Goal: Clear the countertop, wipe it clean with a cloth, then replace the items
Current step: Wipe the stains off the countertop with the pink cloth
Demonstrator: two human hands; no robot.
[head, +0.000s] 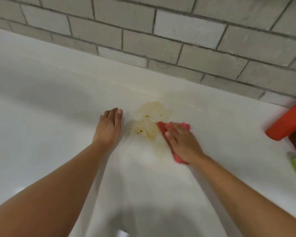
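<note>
1. Right hand [181, 142]: fingers laid flat, red cloth [162, 130] pressed onto the white countertop [50, 117].
2. Cloth is seen at the right edge of a yellowish stain [150, 117].
3. Left hand [109, 127]: fingers straight, rested flat on the counter, left of the stain.
4. Orange container [287, 122] is seen far right.

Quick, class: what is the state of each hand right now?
Left hand: open, flat on the countertop.
Right hand: open, pressing the red cloth.
</note>
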